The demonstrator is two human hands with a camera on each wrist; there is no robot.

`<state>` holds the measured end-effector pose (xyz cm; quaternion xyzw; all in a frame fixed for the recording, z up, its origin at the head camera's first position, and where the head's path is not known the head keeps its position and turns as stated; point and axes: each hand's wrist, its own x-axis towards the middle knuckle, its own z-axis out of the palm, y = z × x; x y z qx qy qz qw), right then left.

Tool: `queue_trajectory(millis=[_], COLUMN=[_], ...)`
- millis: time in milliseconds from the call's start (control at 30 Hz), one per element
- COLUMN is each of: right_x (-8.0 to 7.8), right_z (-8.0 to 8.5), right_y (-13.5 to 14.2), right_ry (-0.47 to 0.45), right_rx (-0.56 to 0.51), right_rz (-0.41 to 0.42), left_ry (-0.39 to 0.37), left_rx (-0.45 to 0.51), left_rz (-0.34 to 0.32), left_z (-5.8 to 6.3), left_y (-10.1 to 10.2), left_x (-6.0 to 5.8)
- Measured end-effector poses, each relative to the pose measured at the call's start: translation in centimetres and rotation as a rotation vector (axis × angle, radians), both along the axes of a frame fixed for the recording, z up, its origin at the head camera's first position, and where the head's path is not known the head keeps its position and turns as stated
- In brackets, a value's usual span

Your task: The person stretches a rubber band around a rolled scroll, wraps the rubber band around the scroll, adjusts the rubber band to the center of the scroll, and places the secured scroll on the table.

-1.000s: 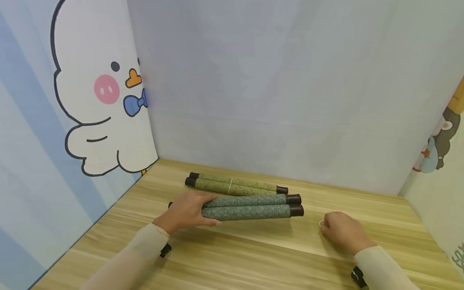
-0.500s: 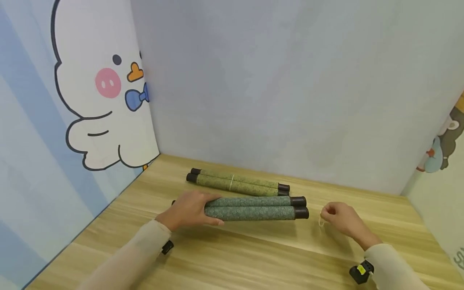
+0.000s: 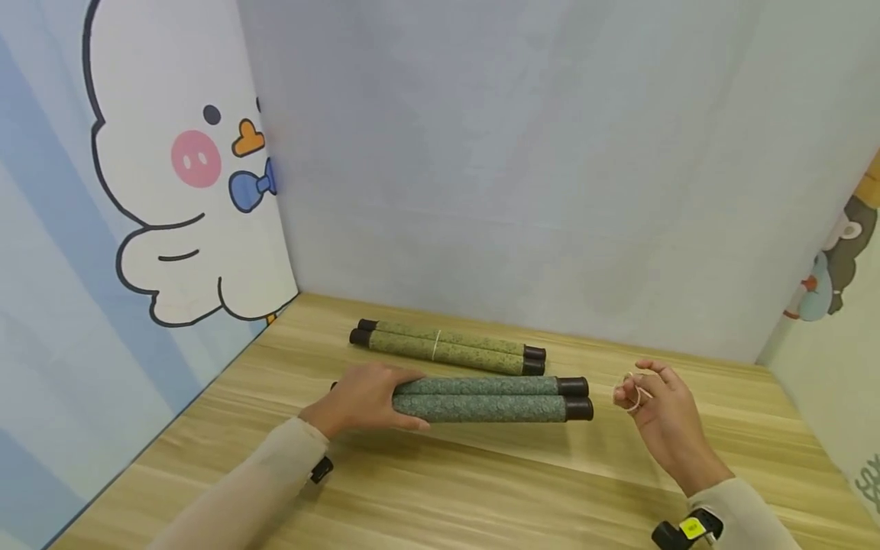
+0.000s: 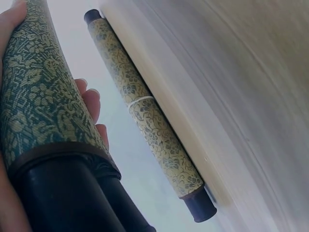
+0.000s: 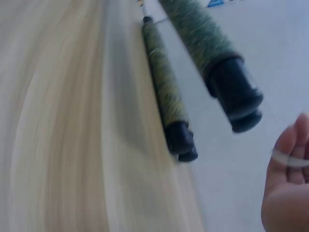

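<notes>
My left hand (image 3: 363, 399) grips a pair of teal-green patterned scrolls (image 3: 484, 397) near their left end, above the table. Dark end knobs point right, and the left wrist view shows fingertips wrapped round the patterned fabric (image 4: 43, 87). To the right of those knobs, my right hand (image 3: 674, 431) is raised with a thin white elastic band (image 3: 641, 399) looped at its bent fingers. In the right wrist view the band (image 5: 288, 159) crosses the fingers, partly cut off by the frame. No band shows on the visible part of the green pair.
Behind the held pair, two yellow-green scrolls (image 3: 474, 351) lie side by side on the wooden table (image 3: 481, 496), with a white band round their middle. A pale fabric wall (image 3: 516, 168) stands at the back, with cartoon-printed panels (image 3: 165, 168) at the sides.
My right hand has lifted and turned, its fingers spreading with the band looped at them. The green scrolls have shifted slightly right in my left hand's hold.
</notes>
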<state>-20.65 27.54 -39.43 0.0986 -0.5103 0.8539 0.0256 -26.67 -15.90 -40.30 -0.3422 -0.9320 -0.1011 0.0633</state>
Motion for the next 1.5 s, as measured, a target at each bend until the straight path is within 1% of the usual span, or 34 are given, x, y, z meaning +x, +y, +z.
queue_trajectory(millis=[67,100,133,167,200,233,300,367,467,567,633,733,767,833,867,967,1100,1200,1267,1367,1433,1500], right_x=[0.2,0.3,0.4,0.5,0.6,0.7,0.9,1.2,1.5,1.7,1.8,1.9,1.9,1.9,1.9,1.9,1.6,1.5,1.5,1.6,1.7,1.7], right_z=[0.3,0.4,0.5,0.6,0.7,0.8,0.8,0.8,0.6,0.5,0.6,0.9,1.0,1.3,1.5,1.8,2.1,2.4,2.7,3.2,3.7,4.2], right_y=[-0.1,-0.1,-0.1,-0.1,-0.1,-0.1,-0.2,-0.4,-0.6,-0.8,-0.9,-1.2,-1.3,-1.5,-1.7,-2.0,-2.4,-2.7,-2.9,-3.3,-3.4,-3.6], right_ry=[0.006,0.011,0.018,0.025,0.028,0.030,0.024,-0.001,-0.032,-0.033,-0.016,0.055,0.081,0.125,0.140,0.169,0.230,0.298,0.325,0.327,0.312,0.312], right_rx=[-0.136,-0.184,-0.211,-0.214,-0.196,-0.155,-0.036,0.129,0.365,0.599,0.770,1.021,1.087,1.170,1.194,1.229,1.257,1.317,1.333,1.293,1.248,1.248], right_rz=[0.075,0.109,0.136,0.148,0.147,0.134,0.085,0.014,-0.070,-0.106,-0.119,-0.132,-0.137,-0.130,-0.119,-0.049,0.051,0.085,0.097,0.125,0.162,0.205], left_ry=[-0.001,-0.002,-0.004,-0.005,-0.006,-0.006,-0.011,-0.016,-0.026,-0.025,-0.016,0.001,0.009,0.019,0.028,0.066,0.138,0.186,0.214,0.255,0.294,0.337], left_rx=[0.003,0.005,0.004,0.006,0.008,0.007,0.009,0.011,0.020,0.021,0.016,0.006,0.004,0.001,-0.001,-0.002,0.026,0.060,0.076,0.099,0.115,0.133], left_rz=[-0.005,-0.006,-0.005,-0.006,-0.007,-0.004,0.002,0.012,0.024,0.030,0.029,0.021,0.015,0.000,-0.009,-0.045,-0.123,-0.164,-0.170,-0.185,-0.203,-0.226], left_z=[0.0,0.1,0.1,0.1,0.2,0.2,0.3,0.4,0.6,0.6,0.7,0.7,0.7,0.6,0.5,0.3,0.2,0.1,0.1,0.1,0.0,0.1], left_y=[0.1,0.1,0.1,0.2,0.2,0.2,0.1,0.0,-0.1,-0.2,-0.3,-0.3,-0.4,-0.4,-0.5,-0.7,-0.9,-1.2,-1.3,-1.5,-1.6,-1.7], left_x=[0.0,0.1,0.1,0.1,0.1,0.1,0.2,0.3,0.3,0.4,0.3,0.3,0.3,0.3,0.3,0.4,0.6,0.7,0.8,0.9,1.0,1.1])
